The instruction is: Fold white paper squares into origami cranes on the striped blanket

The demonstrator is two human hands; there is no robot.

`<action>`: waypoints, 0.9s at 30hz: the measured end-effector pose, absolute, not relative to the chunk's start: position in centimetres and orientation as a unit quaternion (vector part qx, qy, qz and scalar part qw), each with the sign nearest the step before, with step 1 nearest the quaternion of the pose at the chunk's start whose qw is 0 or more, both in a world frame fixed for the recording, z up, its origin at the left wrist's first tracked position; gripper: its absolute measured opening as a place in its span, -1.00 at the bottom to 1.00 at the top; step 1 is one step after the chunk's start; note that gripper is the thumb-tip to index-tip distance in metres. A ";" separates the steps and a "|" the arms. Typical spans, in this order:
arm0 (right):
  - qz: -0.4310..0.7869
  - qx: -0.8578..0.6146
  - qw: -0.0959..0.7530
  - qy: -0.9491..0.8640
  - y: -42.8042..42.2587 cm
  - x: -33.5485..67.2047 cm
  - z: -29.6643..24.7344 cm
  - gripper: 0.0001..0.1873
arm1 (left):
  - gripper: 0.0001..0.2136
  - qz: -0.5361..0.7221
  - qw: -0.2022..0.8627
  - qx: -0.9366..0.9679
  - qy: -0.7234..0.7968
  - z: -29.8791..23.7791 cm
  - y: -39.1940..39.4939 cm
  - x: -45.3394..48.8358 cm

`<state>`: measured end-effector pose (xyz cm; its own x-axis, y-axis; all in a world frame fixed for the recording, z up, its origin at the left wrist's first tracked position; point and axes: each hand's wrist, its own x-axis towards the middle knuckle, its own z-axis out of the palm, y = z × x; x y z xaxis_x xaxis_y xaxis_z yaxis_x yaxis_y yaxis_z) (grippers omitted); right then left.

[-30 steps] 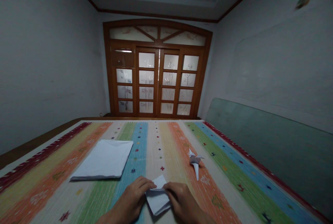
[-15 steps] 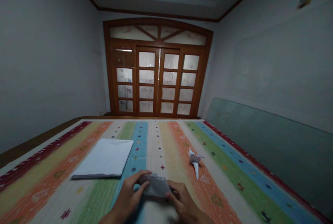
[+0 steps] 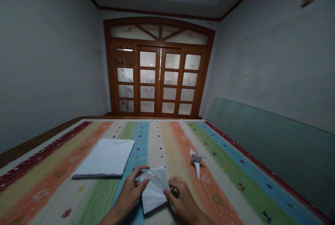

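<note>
We are partway through folding a creased white sheet (image 3: 154, 188), which lies on the striped mat (image 3: 235, 183) just in front of us, between our two hands. Our left hand (image 3: 131, 193) pinches the sheet's upper left edge lightly between thumb and forefinger, the other fingers loose. Our right hand (image 3: 183, 200) is curled against the right edge, fingertips on the paper. In this dim light we cannot tell whether its thumb sits under the flap or on top. We judge this to be a mid-fold step, with flaps opened and not pressed flat. A further crease calls for one hand pinning the sheet while the other lines up the edges. A stack of plain sheets (image 3: 107, 158) lies to the left, and a finished folded figure (image 3: 196, 162) to the right, both well apart from the hands.
</note>
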<state>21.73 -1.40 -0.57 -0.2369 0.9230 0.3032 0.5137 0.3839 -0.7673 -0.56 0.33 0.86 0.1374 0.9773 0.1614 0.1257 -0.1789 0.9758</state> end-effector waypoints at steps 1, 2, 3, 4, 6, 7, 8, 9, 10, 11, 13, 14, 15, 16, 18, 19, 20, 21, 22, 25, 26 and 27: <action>0.268 -0.491 0.379 -0.737 -1.4 21.7 -0.6 -0.68 | -0.58 0.459 0.451 0.614 0.458 0.8 0.4 -0.5; 0.269 -0.497 0.377 -0.734 -1.3 21.7 -0.7 -0.68 | -0.61 0.447 0.446 0.623 0.461 0.8 0.4 -0.4; 0.269 -0.503 0.376 -0.730 -1.3 21.8 -0.7 -0.68 | -0.63 0.439 0.436 0.634 0.464 0.7 0.4 -0.4; 0.270 -0.507 0.377 -0.726 -1.3 21.8 -0.8 -0.68 | -0.65 0.434 0.421 0.644 0.468 0.6 0.5 -0.4; 0.274 -0.512 0.383 -0.719 -1.2 21.9 -0.7 -0.68 | -0.69 0.421 0.383 0.667 0.481 0.5 0.6 -0.5; 0.276 -0.515 0.384 -0.716 -1.2 22.0 -0.7 -0.67 | -0.71 0.410 0.363 0.678 0.490 0.4 0.6 -0.6; 0.275 -0.519 0.383 -0.713 -1.2 22.1 -0.6 -0.64 | -0.73 0.398 0.343 0.689 0.500 0.3 0.6 -0.7; 0.272 -0.523 0.379 -0.713 -1.3 22.1 -0.6 -0.62 | -0.75 0.384 0.324 0.699 0.509 0.3 0.6 -0.8; 0.268 -0.526 0.373 -0.716 -1.3 22.1 -0.5 -0.61 | -0.77 0.371 0.304 0.708 0.519 0.3 0.6 -0.9; 0.263 -0.527 0.366 -0.720 -1.3 22.2 -0.5 -0.62 | -0.78 0.358 0.283 0.716 0.529 0.3 0.5 -1.0; 0.246 -0.526 0.357 -0.731 -1.4 22.2 -0.6 -0.66 | -0.79 0.335 0.245 0.729 0.544 0.3 0.4 -1.1; 0.237 -0.525 0.354 -0.736 -1.4 22.2 -0.7 -0.68 | -0.80 0.325 0.229 0.736 0.548 0.3 0.4 -1.2; 0.228 -0.525 0.352 -0.741 -1.4 22.2 -0.8 -0.69 | -0.80 0.317 0.216 0.743 0.548 0.2 0.4 -1.2; 0.220 -0.525 0.351 -0.743 -1.4 22.2 -0.9 -0.70 | -0.81 0.312 0.203 0.751 0.545 0.2 0.4 -1.3; 0.209 -0.525 0.350 -0.747 -1.3 22.3 -1.0 -0.67 | -0.80 0.313 0.174 0.766 0.534 0.0 0.4 -1.3; 0.208 -0.525 0.350 -0.747 -1.3 22.4 -1.0 -0.63 | -0.80 0.317 0.159 0.774 0.524 -0.1 0.4 -1.3; 0.209 -0.526 0.351 -0.746 -1.3 22.4 -1.0 -0.58 | -0.79 0.321 0.146 0.782 0.513 -0.1 0.4 -1.3; 0.212 -0.527 0.351 -0.745 -1.3 22.5 -1.0 -0.54 | -0.80 0.324 0.137 0.791 0.500 -0.1 0.2 -1.3; 0.217 -0.527 0.349 -0.744 -1.2 22.5 -1.0 -0.52 | -0.81 0.324 0.133 0.803 0.482 0.0 0.0 -1.2; 0.234 -0.527 0.339 -0.743 -1.2 22.6 -0.9 -0.58 | -0.82 0.295 0.132 0.852 0.412 0.7 -1.2 -0.7; 0.239 -0.527 0.338 -0.742 -1.2 22.6 -0.9 -0.61 | -0.82 0.277 0.126 0.869 0.389 1.0 -1.6 -0.5; 0.242 -0.526 0.339 -0.741 -1.2 22.6 -0.9 -0.63 | -0.83 0.259 0.121 0.882 0.375 1.4 -2.1 -0.3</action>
